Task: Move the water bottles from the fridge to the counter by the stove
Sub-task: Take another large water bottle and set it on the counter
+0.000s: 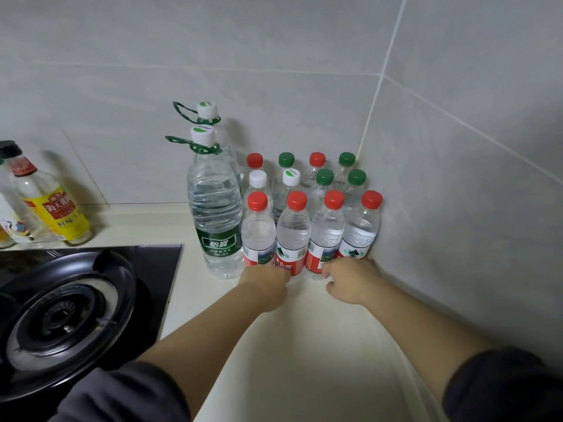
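Several small water bottles with red, green and white caps stand in rows in the counter corner. Two large bottles [217, 214] with green carry loops stand to their left. My left hand [267, 286] is at the base of the two left bottles of the front row [259, 236], its fingers hidden behind its back. My right hand [352, 280] lies by the wall with its fingers curled, knuckles against the base of the third front bottle [324, 239]. The fourth front bottle [361, 229] stands against the side wall.
A black gas stove [61, 312] with a round burner fills the lower left. Sauce bottles [58, 208] stand behind it against the tiled back wall. The cream counter [304, 345] runs toward me between the stove and the tiled right wall [472, 208].
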Action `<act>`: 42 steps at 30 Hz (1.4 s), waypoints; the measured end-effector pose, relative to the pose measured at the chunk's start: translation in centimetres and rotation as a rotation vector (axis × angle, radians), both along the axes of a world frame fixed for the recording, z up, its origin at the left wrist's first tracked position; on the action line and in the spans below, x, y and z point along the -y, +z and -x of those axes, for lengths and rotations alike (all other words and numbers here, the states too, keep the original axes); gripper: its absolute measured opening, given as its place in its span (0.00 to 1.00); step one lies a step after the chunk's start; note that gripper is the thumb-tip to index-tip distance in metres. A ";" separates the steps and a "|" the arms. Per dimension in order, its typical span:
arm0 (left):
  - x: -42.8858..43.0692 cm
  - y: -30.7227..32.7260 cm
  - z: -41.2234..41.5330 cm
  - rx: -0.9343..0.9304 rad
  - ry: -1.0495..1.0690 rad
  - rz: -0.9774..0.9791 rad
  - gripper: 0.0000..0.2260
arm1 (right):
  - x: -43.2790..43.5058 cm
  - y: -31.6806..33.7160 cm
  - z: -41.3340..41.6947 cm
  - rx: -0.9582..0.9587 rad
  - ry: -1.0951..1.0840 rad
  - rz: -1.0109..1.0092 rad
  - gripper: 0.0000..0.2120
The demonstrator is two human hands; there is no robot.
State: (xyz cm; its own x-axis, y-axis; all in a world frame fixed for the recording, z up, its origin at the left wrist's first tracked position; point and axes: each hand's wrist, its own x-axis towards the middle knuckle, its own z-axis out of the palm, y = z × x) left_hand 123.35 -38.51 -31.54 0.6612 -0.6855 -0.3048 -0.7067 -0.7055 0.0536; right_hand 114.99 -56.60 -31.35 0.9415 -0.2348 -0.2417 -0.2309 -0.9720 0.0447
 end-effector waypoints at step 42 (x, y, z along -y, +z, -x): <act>-11.0 3.1 -6.5 -0.299 0.642 0.821 0.30 | -12.1 18.5 -11.8 0.561 0.179 -0.431 0.28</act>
State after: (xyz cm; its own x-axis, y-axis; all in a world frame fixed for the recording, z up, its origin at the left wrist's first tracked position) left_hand 129.88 -27.53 -28.49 0.9444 -0.3065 -0.1193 -0.0982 -0.6090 0.7871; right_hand 126.81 -44.49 -12.89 0.9659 -0.0586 0.2524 0.0574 -0.9016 -0.4288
